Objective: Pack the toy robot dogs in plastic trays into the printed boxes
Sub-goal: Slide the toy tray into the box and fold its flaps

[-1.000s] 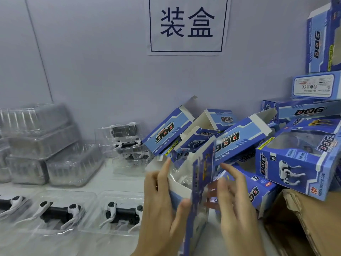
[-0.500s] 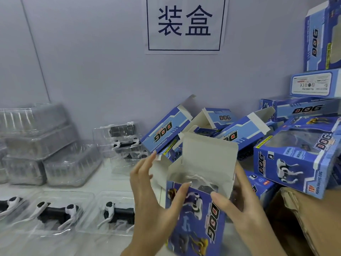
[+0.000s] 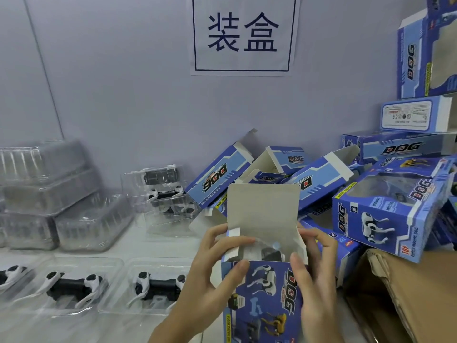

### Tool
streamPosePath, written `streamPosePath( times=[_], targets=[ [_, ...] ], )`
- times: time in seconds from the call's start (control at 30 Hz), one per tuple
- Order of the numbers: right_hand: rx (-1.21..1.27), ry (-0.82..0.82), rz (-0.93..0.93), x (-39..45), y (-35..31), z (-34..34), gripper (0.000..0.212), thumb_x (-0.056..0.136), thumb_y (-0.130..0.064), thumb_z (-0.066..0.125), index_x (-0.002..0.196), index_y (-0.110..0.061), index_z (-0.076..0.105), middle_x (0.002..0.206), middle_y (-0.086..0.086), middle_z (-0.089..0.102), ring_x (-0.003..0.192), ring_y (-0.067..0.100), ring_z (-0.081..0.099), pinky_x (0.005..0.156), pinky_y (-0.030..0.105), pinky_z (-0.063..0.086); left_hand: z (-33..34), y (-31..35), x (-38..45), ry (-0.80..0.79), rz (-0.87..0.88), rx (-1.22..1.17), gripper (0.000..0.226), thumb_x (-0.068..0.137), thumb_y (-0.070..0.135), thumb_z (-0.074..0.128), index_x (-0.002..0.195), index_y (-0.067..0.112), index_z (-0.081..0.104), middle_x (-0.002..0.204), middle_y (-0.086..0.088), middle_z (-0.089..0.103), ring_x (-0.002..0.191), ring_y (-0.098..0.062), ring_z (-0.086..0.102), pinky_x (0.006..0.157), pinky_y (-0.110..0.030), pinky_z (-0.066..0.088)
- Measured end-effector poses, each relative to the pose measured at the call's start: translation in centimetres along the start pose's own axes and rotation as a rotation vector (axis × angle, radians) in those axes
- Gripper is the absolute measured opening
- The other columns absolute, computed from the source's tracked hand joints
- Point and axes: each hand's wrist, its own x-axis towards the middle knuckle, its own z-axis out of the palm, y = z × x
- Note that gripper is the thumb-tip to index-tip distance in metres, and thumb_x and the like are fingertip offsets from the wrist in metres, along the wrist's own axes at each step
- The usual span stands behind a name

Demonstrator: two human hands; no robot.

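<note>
- Two hands hold one printed box (image 3: 265, 293) upright at the front of the white surface (image 3: 153, 246), its top lid flap standing straight up.
- Left hand (image 3: 210, 276) grips the box's left side, thumb on the blue front panel, fingers curled over the left rim by a small side flap.
- Right hand (image 3: 314, 280) clasps the right side, thumb on the front near the word DOG, fingers bent over the right rim.
- Inside the open top, a toy robot dog in its clear tray (image 3: 265, 253) shows, partly hidden.
- Two more trayed dogs (image 3: 153, 285) lie flat to the left, near the box.
- Open empty boxes (image 3: 272, 179) pile up behind; stacked clear trays (image 3: 57, 199) sit far left.
- A cardboard carton (image 3: 408, 300) sits at the right.
</note>
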Motion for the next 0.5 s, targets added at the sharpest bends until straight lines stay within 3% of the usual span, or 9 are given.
streamPosePath(
  times=[0.1,0.17,0.27,0.33,0.4,0.5],
  targets=[
    [-0.096,0.005,-0.029,-0.1,-0.4,0.4,0.044,0.094,-0.063,0.06,0.124,-0.03,0.057,0.136,-0.012,0.063,0.129,0.008,0.06,0.1,0.022,0.049,-0.2,0.0,0.1,-0.013,0.033,0.038,0.049,0.097,0.069,0.055,0.129,0.034,0.069,0.145,0.016,0.044,0.144,-0.024,0.044,0.105,-0.044,0.045],
    [-0.111,0.039,-0.018,0.1,-0.7,0.5,0.048,0.09,-0.073,0.058,0.111,-0.03,0.062,0.14,-0.016,0.061,0.129,0.005,0.059,0.099,0.019,0.049,-0.1,0.1,0.2,0.004,0.027,0.008,0.05,0.097,0.07,0.052,0.12,0.031,0.072,0.152,0.014,0.041,0.146,-0.023,0.043,0.106,-0.044,0.047],
    [-0.134,0.072,-0.038,0.7,-1.1,0.5,0.038,0.093,-0.061,0.057,0.092,-0.023,0.062,0.141,-0.023,0.06,0.125,-0.002,0.061,0.09,0.012,0.051,0.3,0.3,0.5,0.066,0.016,-0.087,0.054,0.106,0.062,0.037,0.111,0.028,0.079,0.16,0.011,0.037,0.153,-0.018,0.034,0.113,-0.038,0.041],
    [-0.155,0.08,-0.029,1.0,-1.1,0.3,0.033,0.091,-0.055,0.057,0.085,-0.022,0.061,0.136,-0.022,0.063,0.124,0.002,0.062,0.089,0.021,0.056,0.5,0.5,0.7,0.083,0.006,-0.111,0.051,0.108,0.051,0.035,0.11,0.03,0.081,0.158,0.009,0.04,0.153,-0.021,0.034,0.116,-0.042,0.038],
    [-0.2,0.094,-0.053,1.2,-1.0,0.3,0.031,0.091,-0.054,0.057,0.084,-0.024,0.06,0.126,-0.012,0.067,0.12,0.01,0.065,0.088,0.026,0.058,0.6,0.6,0.8,0.106,0.036,-0.133,0.047,0.108,0.042,0.036,0.112,0.028,0.081,0.147,0.007,0.048,0.147,-0.023,0.043,0.113,-0.039,0.045],
    [-0.243,0.094,-0.104,1.5,-0.9,0.4,0.026,0.095,-0.049,0.056,0.084,-0.025,0.06,0.111,-0.001,0.067,0.103,0.014,0.066,0.082,0.018,0.053,0.4,0.8,0.7,0.151,0.08,-0.153,0.034,0.109,0.031,0.043,0.115,0.023,0.076,0.133,-0.002,0.057,0.132,-0.022,0.056,0.099,-0.023,0.05]
  ],
)
